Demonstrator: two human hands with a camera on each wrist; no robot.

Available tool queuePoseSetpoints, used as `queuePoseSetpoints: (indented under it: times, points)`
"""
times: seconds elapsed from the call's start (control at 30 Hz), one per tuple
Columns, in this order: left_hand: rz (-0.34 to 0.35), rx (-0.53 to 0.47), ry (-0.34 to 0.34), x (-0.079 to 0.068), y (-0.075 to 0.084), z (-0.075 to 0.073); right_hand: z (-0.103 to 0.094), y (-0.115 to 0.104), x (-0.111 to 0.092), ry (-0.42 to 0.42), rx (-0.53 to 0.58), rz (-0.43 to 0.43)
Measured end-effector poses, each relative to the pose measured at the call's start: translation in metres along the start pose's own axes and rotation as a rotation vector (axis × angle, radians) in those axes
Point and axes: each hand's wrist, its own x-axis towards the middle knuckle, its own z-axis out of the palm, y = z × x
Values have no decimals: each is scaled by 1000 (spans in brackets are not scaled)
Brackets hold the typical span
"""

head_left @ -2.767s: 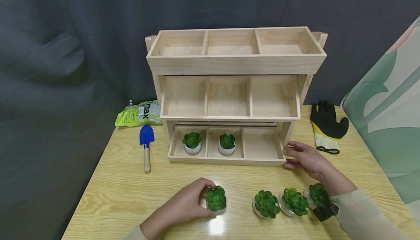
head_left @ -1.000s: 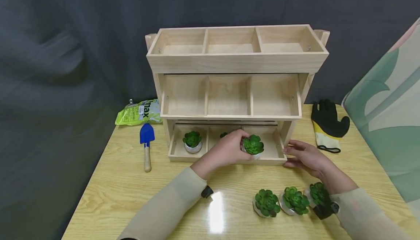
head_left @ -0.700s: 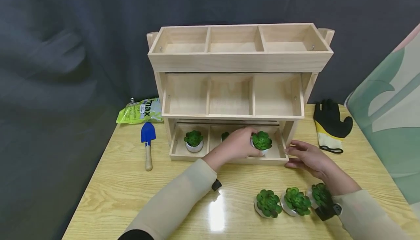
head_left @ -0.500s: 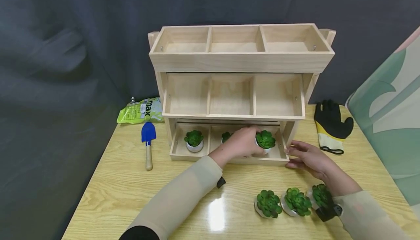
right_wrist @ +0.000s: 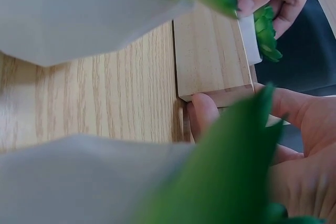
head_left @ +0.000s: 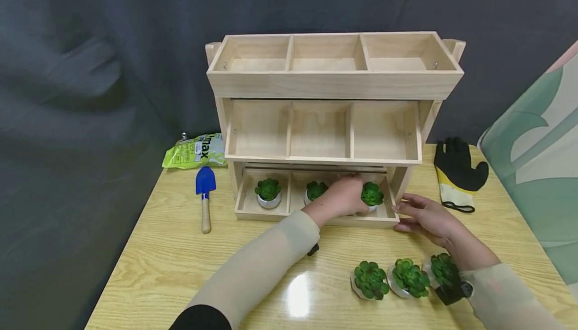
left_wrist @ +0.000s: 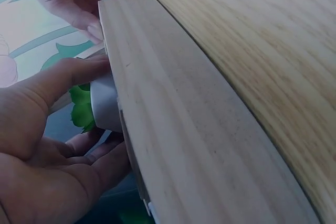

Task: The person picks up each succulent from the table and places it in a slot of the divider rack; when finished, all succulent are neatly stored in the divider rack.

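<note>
My left hand [head_left: 345, 197] pinches a small potted succulent [head_left: 372, 193], low in the right compartment of the wooden shelf's bottom tray [head_left: 280, 217]. In the left wrist view, thumb and fingers lie on either side of its white pot [left_wrist: 106, 103], just behind the tray's front board [left_wrist: 173, 108]. My right hand [head_left: 426, 219] grips the tray's right end; the right wrist view shows a fingertip [right_wrist: 205, 109] at the board's lower corner. One succulent [head_left: 268, 192] stands in the left compartment. Another succulent [head_left: 316, 189], partly hidden by my left hand, stands in the middle one.
Three potted succulents [head_left: 370, 280] stand on the table beside my right forearm. A black and yellow work glove [head_left: 458, 174] lies at the right. On the left are a blue hand trowel [head_left: 205, 184] and a green bag [head_left: 194, 152]. Two upper trays [head_left: 334, 85] overhang the bottom one.
My left hand has carried the succulent from the front of the table up over the tray, then rightward and down into the right compartment. My right hand stays at the tray's end.
</note>
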Motion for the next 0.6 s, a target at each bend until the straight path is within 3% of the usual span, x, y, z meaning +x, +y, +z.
queuePoseSetpoints:
  times: [0.6]
  points:
    - [-6, 111, -38, 7, 4, 3, 0, 0, 0, -3, 26, 12]
